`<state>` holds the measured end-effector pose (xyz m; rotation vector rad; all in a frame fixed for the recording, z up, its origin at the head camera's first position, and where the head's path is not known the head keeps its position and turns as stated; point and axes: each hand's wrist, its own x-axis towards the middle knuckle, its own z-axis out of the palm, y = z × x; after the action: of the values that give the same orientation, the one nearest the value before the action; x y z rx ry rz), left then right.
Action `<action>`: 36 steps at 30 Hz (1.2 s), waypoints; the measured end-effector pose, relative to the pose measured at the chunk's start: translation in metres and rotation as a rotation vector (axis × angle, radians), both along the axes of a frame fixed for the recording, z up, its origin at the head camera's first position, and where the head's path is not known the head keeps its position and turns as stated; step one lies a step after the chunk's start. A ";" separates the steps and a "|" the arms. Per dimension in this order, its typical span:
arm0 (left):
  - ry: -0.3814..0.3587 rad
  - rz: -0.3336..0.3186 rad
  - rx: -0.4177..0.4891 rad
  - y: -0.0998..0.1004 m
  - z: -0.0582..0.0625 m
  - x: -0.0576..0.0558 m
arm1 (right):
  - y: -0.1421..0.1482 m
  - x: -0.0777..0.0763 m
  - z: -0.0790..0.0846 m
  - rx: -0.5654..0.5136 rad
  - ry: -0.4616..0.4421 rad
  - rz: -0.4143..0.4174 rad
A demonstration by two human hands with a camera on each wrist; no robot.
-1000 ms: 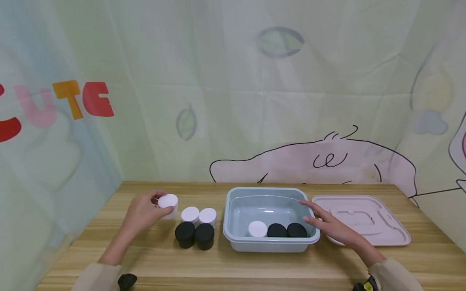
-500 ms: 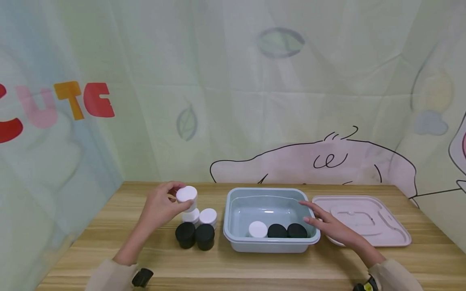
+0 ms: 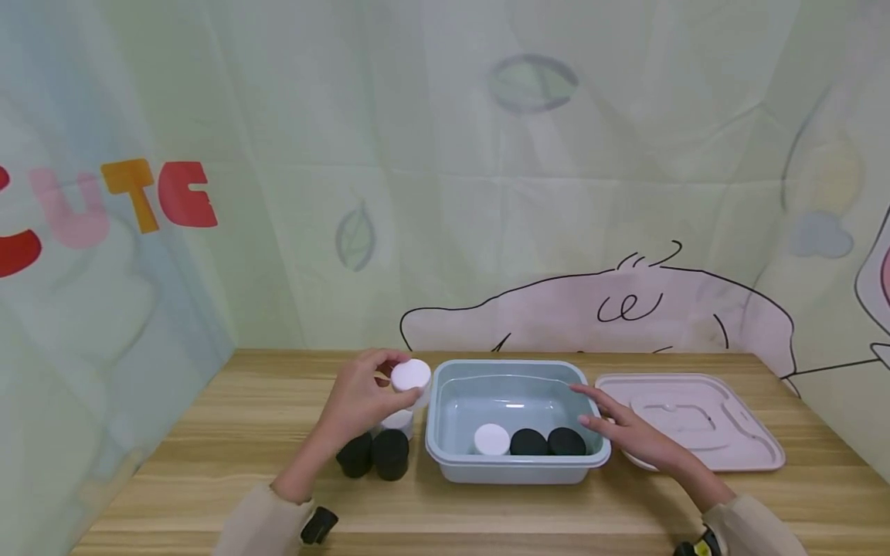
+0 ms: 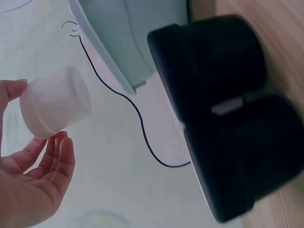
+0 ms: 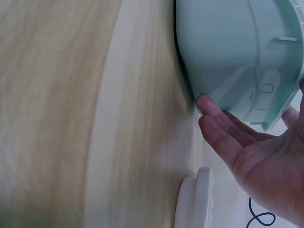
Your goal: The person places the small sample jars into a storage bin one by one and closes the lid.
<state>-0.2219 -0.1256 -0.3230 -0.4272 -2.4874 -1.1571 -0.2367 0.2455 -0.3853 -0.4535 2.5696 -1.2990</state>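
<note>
My left hand (image 3: 361, 394) pinches a white lidded jar (image 3: 410, 375) between thumb and fingers, held up just left of the light blue plastic tub (image 3: 514, 469). The left wrist view shows this jar (image 4: 57, 102) tilted. At the tub's right side, my right hand (image 3: 636, 436) straddles the rim, some fingers against the outer wall (image 5: 223, 61). Inside the tub, along its front, sit a white jar (image 3: 492, 439) and two black jars (image 3: 529, 442). Below my left hand stand two black jars (image 3: 392, 454) and a partly covered white jar (image 3: 399, 423).
A pale pink lid (image 3: 695, 417) lies flat on the wooden table (image 3: 514, 517), right of the tub. Behind the table's far edge hangs a printed cloth (image 3: 445, 193). The tub's back half shows bare floor (image 3: 480, 409).
My left hand has carried the white jar rightward, over the standing jars, to the tub's left rim. It now covers one of the white jars on the table. My right hand stays put.
</note>
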 end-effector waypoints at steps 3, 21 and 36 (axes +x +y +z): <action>0.005 -0.025 0.012 0.011 -0.001 0.000 | 0.000 0.000 -0.001 -0.005 -0.003 -0.007; -0.041 -0.192 -0.020 0.043 -0.024 -0.001 | 0.001 0.000 -0.002 -0.020 -0.003 -0.007; -0.011 -0.178 -0.222 0.040 -0.036 -0.002 | 0.001 -0.001 -0.003 -0.021 0.000 -0.011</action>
<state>-0.2241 -0.0857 -0.3591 -0.7172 -2.6416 -0.9492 -0.2376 0.2469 -0.3883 -0.4443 2.5646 -1.3302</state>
